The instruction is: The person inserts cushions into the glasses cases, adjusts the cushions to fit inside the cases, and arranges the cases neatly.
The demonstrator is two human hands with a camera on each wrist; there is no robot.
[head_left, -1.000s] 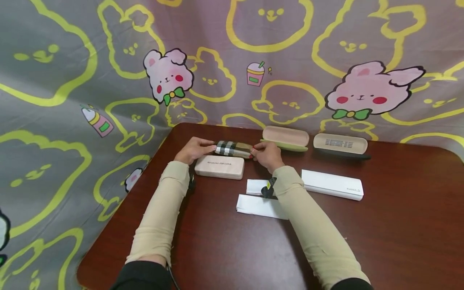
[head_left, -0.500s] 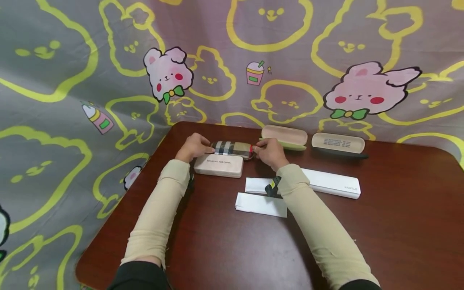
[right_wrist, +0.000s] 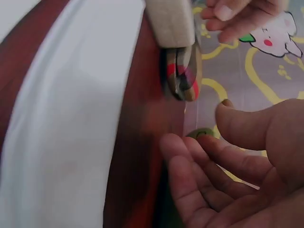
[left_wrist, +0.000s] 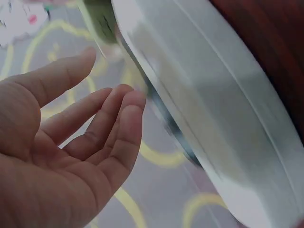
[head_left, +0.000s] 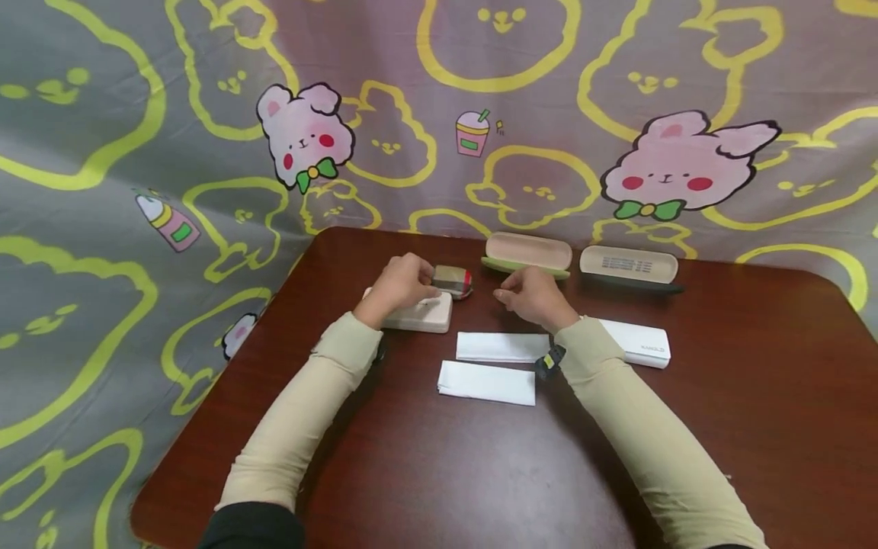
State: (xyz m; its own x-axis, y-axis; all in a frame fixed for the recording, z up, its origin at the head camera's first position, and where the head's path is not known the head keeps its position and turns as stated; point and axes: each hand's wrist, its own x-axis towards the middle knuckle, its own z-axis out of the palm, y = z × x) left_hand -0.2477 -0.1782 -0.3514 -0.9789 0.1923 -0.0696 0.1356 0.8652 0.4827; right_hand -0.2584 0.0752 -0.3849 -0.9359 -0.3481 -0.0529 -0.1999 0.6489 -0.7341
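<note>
A plaid glasses case [head_left: 453, 280] with a red tip lies behind a beige glasses case [head_left: 428, 315] on the dark wooden table. My left hand [head_left: 400, 284] is over the left part of both and hides it. In the left wrist view its thumb and loosely bent fingers [left_wrist: 126, 128] stand apart with nothing between them, beside the pale case [left_wrist: 199, 85]. To the right of the plaid case, my right hand [head_left: 535, 296] hovers with relaxed fingers and holds nothing. The right wrist view shows the plaid case's zipped end [right_wrist: 183, 78] away from its fingertips [right_wrist: 173, 145].
Two opened glasses cases, one green outside [head_left: 528, 252] and one black outside [head_left: 629, 267], stand along the back by the patterned curtain [head_left: 384, 46]. Two folded white cloths [head_left: 503, 347] lie mid-table. A white oblong case [head_left: 645, 343] sits partly behind the right sleeve [head_left: 617, 381].
Both hands have let go of the plaid case's ends. My left hand has moved right, over the beige case, and my right hand has drawn away to the right. The view has shifted slightly.
</note>
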